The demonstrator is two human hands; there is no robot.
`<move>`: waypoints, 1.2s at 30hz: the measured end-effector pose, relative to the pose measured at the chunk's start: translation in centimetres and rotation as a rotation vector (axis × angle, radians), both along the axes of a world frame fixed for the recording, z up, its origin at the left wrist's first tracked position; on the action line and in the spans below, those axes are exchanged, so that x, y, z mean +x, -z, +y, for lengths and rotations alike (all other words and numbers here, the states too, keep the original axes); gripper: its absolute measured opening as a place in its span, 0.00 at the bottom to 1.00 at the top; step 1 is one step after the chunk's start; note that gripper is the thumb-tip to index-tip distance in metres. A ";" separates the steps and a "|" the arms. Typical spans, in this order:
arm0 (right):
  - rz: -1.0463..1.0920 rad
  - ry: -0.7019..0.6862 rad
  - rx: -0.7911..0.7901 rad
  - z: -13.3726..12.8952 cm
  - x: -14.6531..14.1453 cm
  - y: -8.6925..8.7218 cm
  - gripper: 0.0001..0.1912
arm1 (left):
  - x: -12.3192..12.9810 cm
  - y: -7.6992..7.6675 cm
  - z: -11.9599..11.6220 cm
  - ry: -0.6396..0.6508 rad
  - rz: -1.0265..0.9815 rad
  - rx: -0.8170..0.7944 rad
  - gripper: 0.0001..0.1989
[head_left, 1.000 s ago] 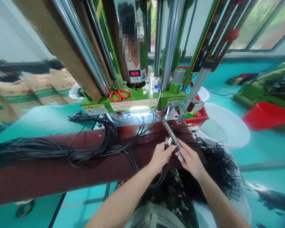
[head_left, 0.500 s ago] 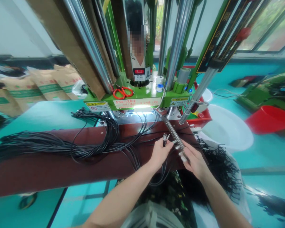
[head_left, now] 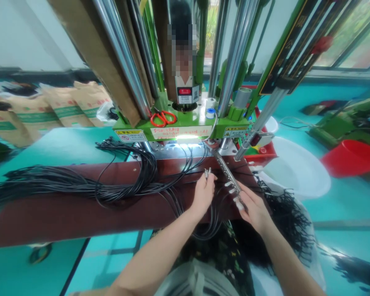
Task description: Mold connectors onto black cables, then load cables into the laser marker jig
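Several black cables with small metal tips [head_left: 207, 172] stick up from my left hand [head_left: 203, 194], whose fingers are closed round them. To its right, my right hand [head_left: 253, 206] grips the near end of a long metal mould bar [head_left: 227, 172]. Small pale pieces show along the bar's left edge near my fingers. The bar's far end reaches the front of a green press [head_left: 185, 123]. A thick bundle of black cables [head_left: 77, 186] lies across the brown board [head_left: 80, 213], left of my hands. Loose cable loops hang below my left hand.
Orange-handled scissors [head_left: 163, 118] and a blue-and-white roll [head_left: 210, 113] lie on the press. At right stand a white basin [head_left: 302, 164], a red bucket [head_left: 354, 158] and a white sack of black cut pieces [head_left: 291, 222]. Paper sacks [head_left: 37, 109] line the left wall.
My left hand has moved left, away from the metal mould bar, with the cables still in it. My right hand stays on the bar. The view has shifted slightly.
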State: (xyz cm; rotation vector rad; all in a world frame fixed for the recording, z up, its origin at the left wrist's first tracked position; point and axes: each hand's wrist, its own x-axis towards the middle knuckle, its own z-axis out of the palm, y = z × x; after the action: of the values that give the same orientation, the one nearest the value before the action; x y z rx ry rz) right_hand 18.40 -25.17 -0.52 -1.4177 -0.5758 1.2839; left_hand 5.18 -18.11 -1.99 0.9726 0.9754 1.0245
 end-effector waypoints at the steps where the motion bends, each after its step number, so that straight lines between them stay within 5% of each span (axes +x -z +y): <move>1: 0.009 0.005 0.002 0.0 0.0 -0.1 0.29 | -0.1 -0.2 0.0 -0.020 -0.048 -0.049 0.17; 8: 0.009 -0.090 -0.014 0.0 0.4 -0.1 0.32 | -0.3 -1.0 -0.2 0.187 -0.091 -0.215 0.18; 17: -0.164 -0.192 0.032 -0.3 0.4 0.3 0.32 | -0.9 -0.8 0.0 0.214 -0.102 -0.263 0.19; 22: -0.169 -0.196 0.024 -0.2 0.3 0.3 0.32 | -1.1 -0.9 -0.2 0.173 -0.100 -0.235 0.19; 29: -0.042 -0.176 0.013 0.1 0.7 -0.4 0.27 | -2.4 -0.8 -0.1 -0.087 -0.223 -0.211 0.20; 36: -0.066 -0.233 -0.043 0.1 1.3 0.0 0.29 | -2.7 -0.7 0.6 0.131 -0.176 -0.251 0.19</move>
State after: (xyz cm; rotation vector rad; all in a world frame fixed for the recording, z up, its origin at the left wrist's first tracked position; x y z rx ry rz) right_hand 19.69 -25.03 -0.48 -1.4648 -0.7810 1.4435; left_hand 2.45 -17.56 -1.31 0.7158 0.8588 0.8399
